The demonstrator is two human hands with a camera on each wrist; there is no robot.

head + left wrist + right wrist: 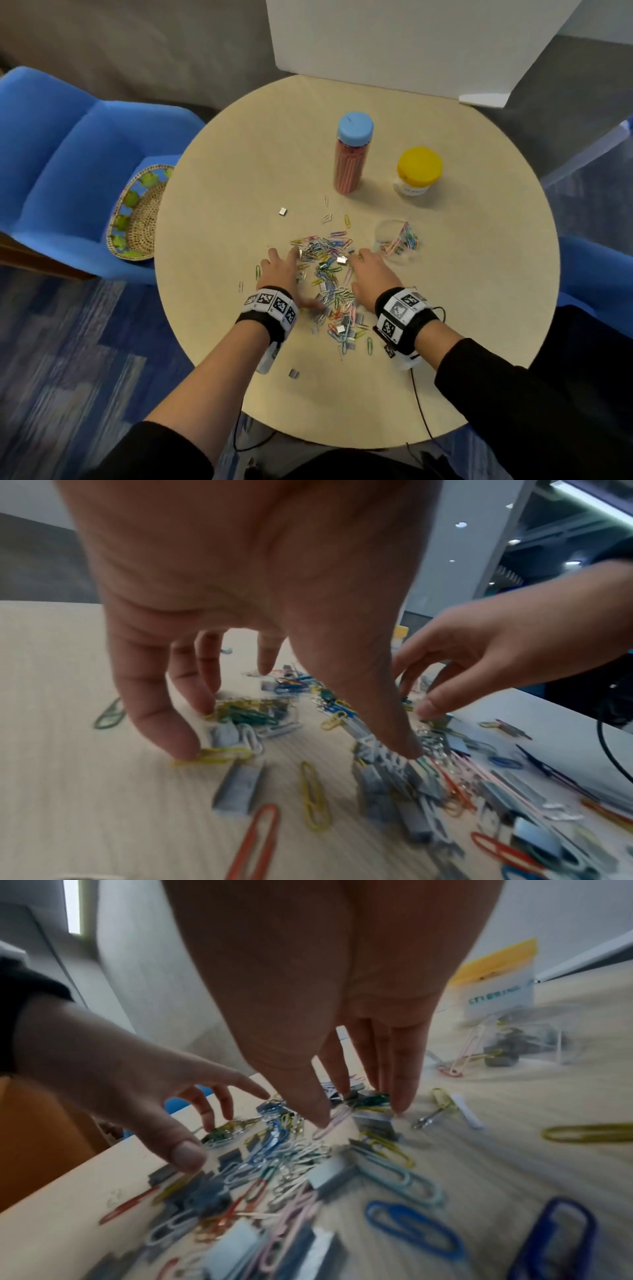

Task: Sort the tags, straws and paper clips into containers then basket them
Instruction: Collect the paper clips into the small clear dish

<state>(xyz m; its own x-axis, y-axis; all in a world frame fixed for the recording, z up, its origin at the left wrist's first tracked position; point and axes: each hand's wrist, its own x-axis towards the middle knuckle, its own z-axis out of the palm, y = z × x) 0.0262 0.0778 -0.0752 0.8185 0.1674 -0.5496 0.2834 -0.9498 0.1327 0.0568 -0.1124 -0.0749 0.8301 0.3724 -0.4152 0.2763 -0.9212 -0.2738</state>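
On the table (445, 308), both hands' grips, left hand (279, 270) and right hand (368, 274), spread apart over the paper clips (325, 260).

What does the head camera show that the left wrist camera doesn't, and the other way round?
Only the head view shows the blue-lidded jar of straws, the clear cup holding some clips, the woven basket on the blue chair, and both wristbands. Only the left wrist view shows the left fingertips touching a yellow clip. Both show the left hand, right hand and the clip pile on the table.
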